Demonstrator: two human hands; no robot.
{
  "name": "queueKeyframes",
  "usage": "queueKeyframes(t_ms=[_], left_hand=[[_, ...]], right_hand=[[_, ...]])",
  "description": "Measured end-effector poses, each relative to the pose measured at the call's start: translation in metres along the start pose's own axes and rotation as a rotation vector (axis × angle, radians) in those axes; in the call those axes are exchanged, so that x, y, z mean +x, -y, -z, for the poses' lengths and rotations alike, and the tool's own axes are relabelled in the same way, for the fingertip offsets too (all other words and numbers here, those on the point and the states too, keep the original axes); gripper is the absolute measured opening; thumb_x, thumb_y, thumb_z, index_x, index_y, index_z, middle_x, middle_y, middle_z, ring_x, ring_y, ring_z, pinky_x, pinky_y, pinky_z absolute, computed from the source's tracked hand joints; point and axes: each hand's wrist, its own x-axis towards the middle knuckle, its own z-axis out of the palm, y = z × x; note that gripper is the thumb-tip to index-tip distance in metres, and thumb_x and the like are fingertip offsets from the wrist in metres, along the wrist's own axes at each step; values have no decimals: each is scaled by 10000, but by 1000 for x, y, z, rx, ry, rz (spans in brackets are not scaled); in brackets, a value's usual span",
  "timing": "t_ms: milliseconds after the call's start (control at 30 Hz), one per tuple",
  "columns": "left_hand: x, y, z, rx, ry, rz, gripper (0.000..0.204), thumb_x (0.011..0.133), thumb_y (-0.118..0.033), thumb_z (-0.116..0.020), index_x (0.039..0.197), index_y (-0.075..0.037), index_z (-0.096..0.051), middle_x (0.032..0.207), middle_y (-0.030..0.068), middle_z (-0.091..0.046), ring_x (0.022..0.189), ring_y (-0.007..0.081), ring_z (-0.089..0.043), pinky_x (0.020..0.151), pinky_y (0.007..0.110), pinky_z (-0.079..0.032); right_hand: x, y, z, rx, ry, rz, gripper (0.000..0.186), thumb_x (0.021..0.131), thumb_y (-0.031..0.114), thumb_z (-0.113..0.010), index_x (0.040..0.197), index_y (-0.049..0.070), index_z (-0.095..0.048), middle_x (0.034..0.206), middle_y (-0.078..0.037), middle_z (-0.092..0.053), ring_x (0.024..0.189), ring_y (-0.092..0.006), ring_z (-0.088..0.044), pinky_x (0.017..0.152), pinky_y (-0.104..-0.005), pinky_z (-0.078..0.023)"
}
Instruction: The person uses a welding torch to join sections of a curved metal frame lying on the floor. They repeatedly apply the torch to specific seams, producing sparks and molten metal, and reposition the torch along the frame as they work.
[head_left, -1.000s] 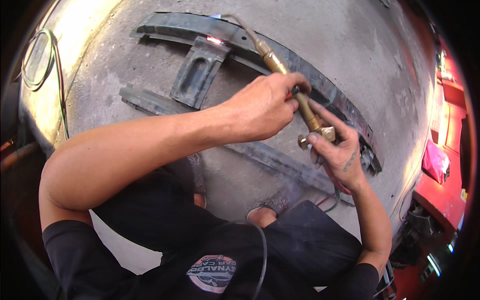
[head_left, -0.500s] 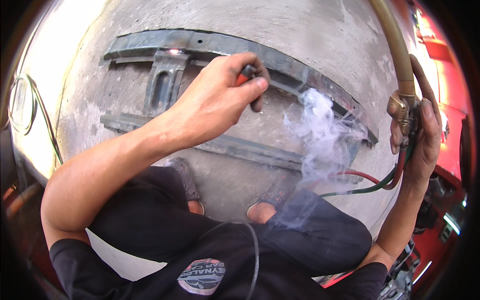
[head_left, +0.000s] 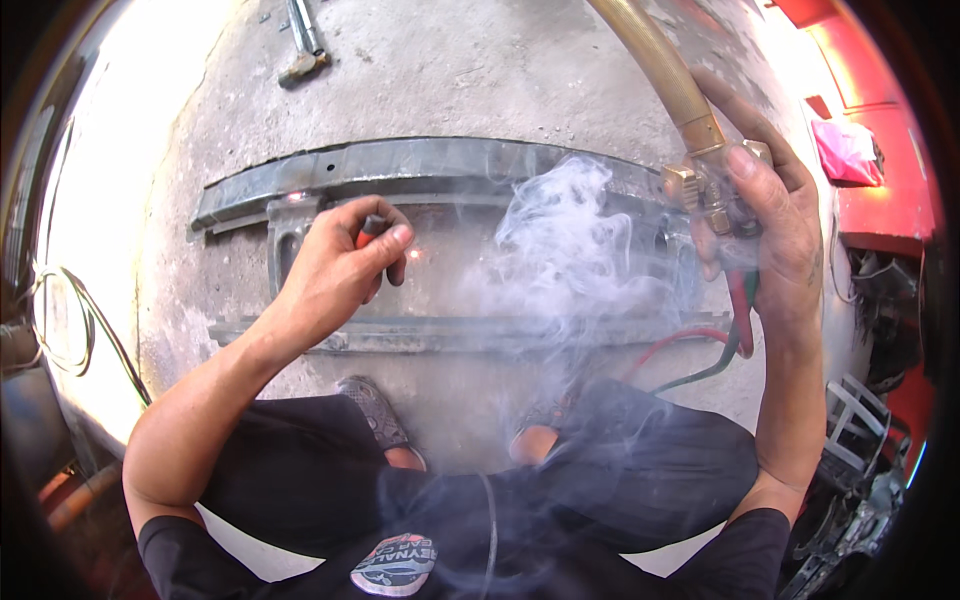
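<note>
My left hand (head_left: 350,250) is closed around an orange-and-black handle (head_left: 371,230); the rest of that tool is hard to make out. On the right, my right hand (head_left: 765,200) grips a brass gas torch (head_left: 710,190) near its valves, with red and green hoses (head_left: 742,320) trailing from its lower end. A grey metal car frame part (head_left: 400,160) lies on the floor in front of me, its long curved bar on the far side. One joint at its left glows faintly (head_left: 297,196). White smoke (head_left: 565,240) covers its right half. A small orange glow shows beside my left fingers.
A hammer (head_left: 303,65) lies on the concrete floor (head_left: 450,80) at the far left. Coiled hoses (head_left: 80,330) hang down the left side. Metal parts (head_left: 850,480) are piled at the lower right, below a red surface with a pink bag (head_left: 848,152). My feet are close to the frame's near bar.
My left hand has moved left and nearer, still holding the handle. The torch and my right hand have shifted left in view. Smoke has spread, and the hammer has come into view.
</note>
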Motion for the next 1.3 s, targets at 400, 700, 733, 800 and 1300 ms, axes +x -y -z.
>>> queueKeyframes(t_ms=[400,700,733,800,1300], left_hand=[[-2,5,-19,272,79,118,398,1041,-335,-603,1191,30,-647,712,40,-616,684,114,-558,635,308,-457],[5,15,-19,386,248,115,486,1015,-367,-644,1274,45,-625,812,74,-658,798,157,-628,752,343,-512],[3,8,-20,388,251,143,549,1002,-402,-669,1307,50,-602,888,85,-672,860,162,-647,790,345,-525],[2,3,-26,389,227,142,565,993,-397,-682,1324,54,-599,891,95,-676,860,161,-649,787,352,-527],[-28,32,-23,313,143,-262,309,1026,-246,-564,1098,50,-616,839,268,-667,853,445,-675,794,496,-509]], right_hand=[[0,2,11,54,5,61,591,978,328,-601,1452,-17,-530,843,-149,-734,489,-80,-590,434,-212,-460],[-1,14,31,366,-17,-138,526,998,180,-631,1466,-19,-497,635,-45,-585,500,-167,-615,460,-295,-500],[-2,14,32,362,-29,-134,523,998,191,-637,1459,-16,-504,643,-47,-587,502,-167,-618,453,-289,-497],[0,9,37,333,-25,-111,519,996,208,-652,1441,-22,-516,663,-53,-590,507,-163,-620,444,-282,-496],[-11,-14,-69,161,191,-194,751,885,314,-722,1478,-74,-472,834,-90,-687,574,-104,-611,471,-241,-477]])
